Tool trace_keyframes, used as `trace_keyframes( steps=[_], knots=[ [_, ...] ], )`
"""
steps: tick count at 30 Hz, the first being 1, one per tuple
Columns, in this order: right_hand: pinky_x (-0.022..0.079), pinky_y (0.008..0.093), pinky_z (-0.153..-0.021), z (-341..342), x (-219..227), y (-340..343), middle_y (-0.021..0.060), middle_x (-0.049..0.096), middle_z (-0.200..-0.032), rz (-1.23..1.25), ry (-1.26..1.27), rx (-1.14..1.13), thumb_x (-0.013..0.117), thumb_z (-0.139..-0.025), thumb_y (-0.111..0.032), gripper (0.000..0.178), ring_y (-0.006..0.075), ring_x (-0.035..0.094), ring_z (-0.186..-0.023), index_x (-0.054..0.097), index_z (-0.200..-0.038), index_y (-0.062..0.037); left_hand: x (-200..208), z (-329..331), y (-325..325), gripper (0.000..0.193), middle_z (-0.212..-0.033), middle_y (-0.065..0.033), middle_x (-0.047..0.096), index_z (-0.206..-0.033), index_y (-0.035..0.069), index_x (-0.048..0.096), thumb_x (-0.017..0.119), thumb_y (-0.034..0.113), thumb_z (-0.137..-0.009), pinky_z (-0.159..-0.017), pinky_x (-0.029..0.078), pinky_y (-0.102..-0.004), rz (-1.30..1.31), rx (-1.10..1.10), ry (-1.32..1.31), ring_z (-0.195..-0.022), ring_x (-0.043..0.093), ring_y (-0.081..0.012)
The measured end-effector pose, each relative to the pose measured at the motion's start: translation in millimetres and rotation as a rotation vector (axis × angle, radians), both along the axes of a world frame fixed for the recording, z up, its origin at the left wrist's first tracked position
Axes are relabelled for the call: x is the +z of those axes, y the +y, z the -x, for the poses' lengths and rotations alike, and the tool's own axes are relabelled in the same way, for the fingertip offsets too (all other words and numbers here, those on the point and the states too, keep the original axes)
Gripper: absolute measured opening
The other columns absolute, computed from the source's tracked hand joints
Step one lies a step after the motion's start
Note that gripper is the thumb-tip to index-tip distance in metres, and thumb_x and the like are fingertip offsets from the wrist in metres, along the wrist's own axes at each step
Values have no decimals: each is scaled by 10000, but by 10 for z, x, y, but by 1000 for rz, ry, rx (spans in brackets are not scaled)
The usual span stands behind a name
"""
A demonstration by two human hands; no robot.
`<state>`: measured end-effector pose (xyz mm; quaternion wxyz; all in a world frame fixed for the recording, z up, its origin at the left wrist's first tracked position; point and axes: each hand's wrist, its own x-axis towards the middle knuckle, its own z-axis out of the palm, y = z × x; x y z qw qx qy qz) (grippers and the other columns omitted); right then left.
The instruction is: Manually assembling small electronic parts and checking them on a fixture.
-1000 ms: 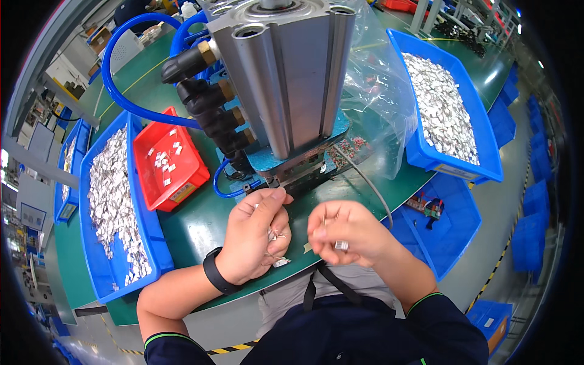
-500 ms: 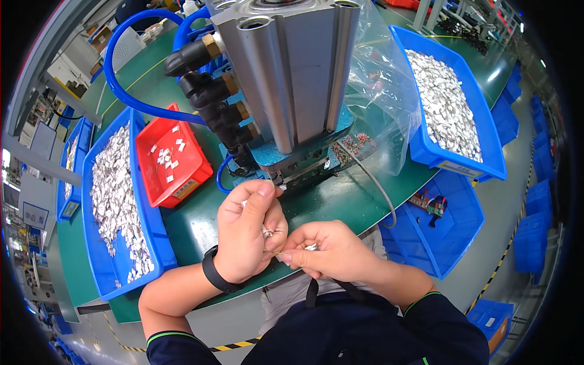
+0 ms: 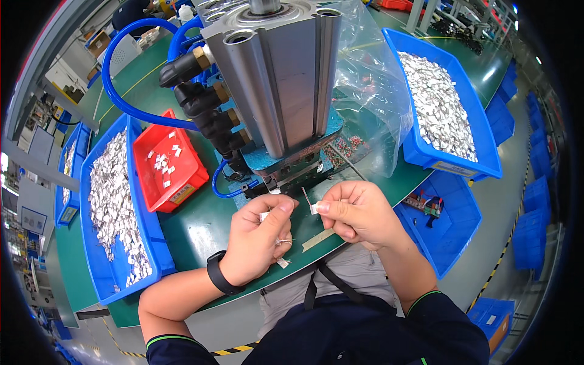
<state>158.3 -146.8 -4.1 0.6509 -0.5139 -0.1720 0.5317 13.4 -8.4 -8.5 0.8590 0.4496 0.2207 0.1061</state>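
Observation:
In front of the press's metal cylinder (image 3: 286, 85), both of my hands are raised over the green table edge. My right hand (image 3: 362, 213) pinches a small white part (image 3: 314, 208) between thumb and forefinger; a thin wire lead sticks up from it. My left hand (image 3: 258, 237) is closed around several similar white parts (image 3: 283, 263), whose ends and thin leads poke out between the fingers. Its fingertips are close to the press's lower tooling (image 3: 298, 176). The palm hides the rest of what it holds.
Blue bins heaped with white parts stand left (image 3: 155, 243) and right (image 3: 432, 159). A red tray (image 3: 176, 137) with a few parts sits beside the left bin. Blue air hoses (image 3: 109, 79) loop from the press. Clear plastic (image 3: 377, 85) lies behind it; another blue bin (image 3: 450, 237) is lower right.
My right hand has moved up and to the right, away from my left hand, with a white part in its fingertips. My left hand has shifted slightly down.

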Motion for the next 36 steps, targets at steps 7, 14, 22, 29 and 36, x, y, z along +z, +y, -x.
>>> trace_keyframes(
  steps=[7,14,22,29,36],
  knots=[
    [250,179,-334,-66,28,149,39,566,-640,-35,-29,-38,682,-832,-143,195,21,403,-411,575,-822,20,-18,-30,35,187,-611,-3,433,-1010,5,563,565,179,-941,-392,259,-218,19,6,74,-447,325,-56],
    [225,180,-330,-99,-5,247,37,554,-635,-27,-18,-93,681,-824,-130,184,14,372,-403,565,-788,8,-30,-31,45,175,-603,4,423,-1004,16,567,558,181,-945,-396,259,-215,28,-10,78,-447,315,-53],
    [219,181,-330,-97,-7,266,44,556,-640,-35,10,-127,678,-823,-113,174,14,373,-401,562,-792,13,-30,-33,47,187,-601,4,425,-998,9,568,554,189,-948,-395,264,-215,28,-24,70,-443,317,-55],
    [221,179,-324,-87,-6,268,54,562,-636,-52,26,-135,659,-837,-92,150,17,381,-393,558,-777,2,-41,-31,40,199,-604,-1,438,-997,9,570,557,201,-948,-388,263,-218,-9,-14,68,-434,328,-59],
    [215,182,-335,-68,7,276,46,555,-652,-68,55,-147,665,-833,-106,160,15,383,-416,556,-825,10,-49,-28,41,192,-607,9,428,-1002,11,573,556,195,-949,-390,252,-217,4,-13,67,-442,316,-53]
  ],
)
